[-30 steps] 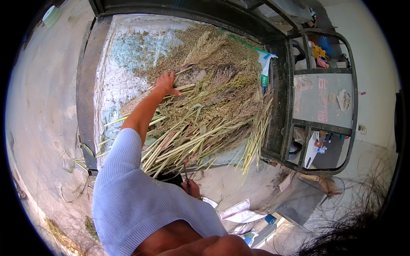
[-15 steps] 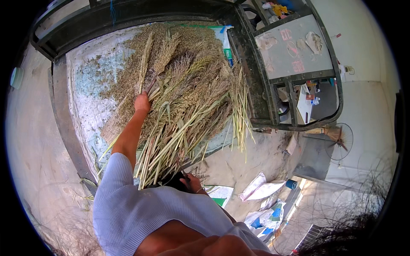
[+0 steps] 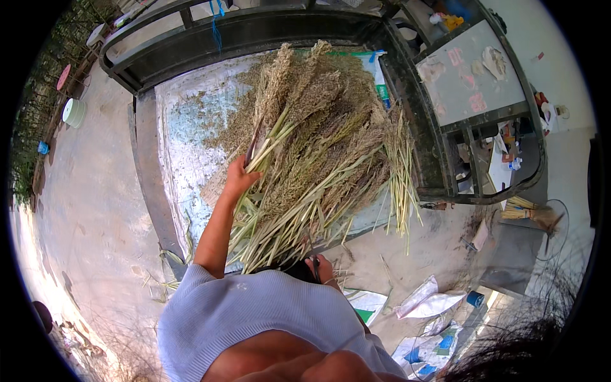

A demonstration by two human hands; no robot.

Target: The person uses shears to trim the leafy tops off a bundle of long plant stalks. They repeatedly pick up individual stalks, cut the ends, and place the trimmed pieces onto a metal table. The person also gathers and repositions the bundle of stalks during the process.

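Note:
A large heap of dry sorghum stalks [image 3: 318, 210] with brownish seed heads lies on a pale sheet on a cart bed. My left hand [image 3: 239, 179] is closed round a few stalks at the heap's left side, its thumb sticking out to the right. From that hand the held stalks [image 3: 277, 135] slant up and right, their heads lying over loose grain. Close to my body, below the cut stalk ends, my right hand [image 3: 323, 268] grips black-handled scissors [image 3: 316, 268]; their blades cannot be made out.
The cart's dark metal rail [image 3: 254, 60] bounds the far side, and its frame [image 3: 423, 137] the right. Sacks [image 3: 429, 298] and a blue cup [image 3: 475, 298] lie on the floor at the right. A broom [image 3: 531, 211] stands by a fan. A pale tub [image 3: 74, 113] sits far left.
The view has shifted left, so the cart appears farther right. My left hand has more stalks gathered at it, with heads bunched higher. My right hand stays low, holding the scissors.

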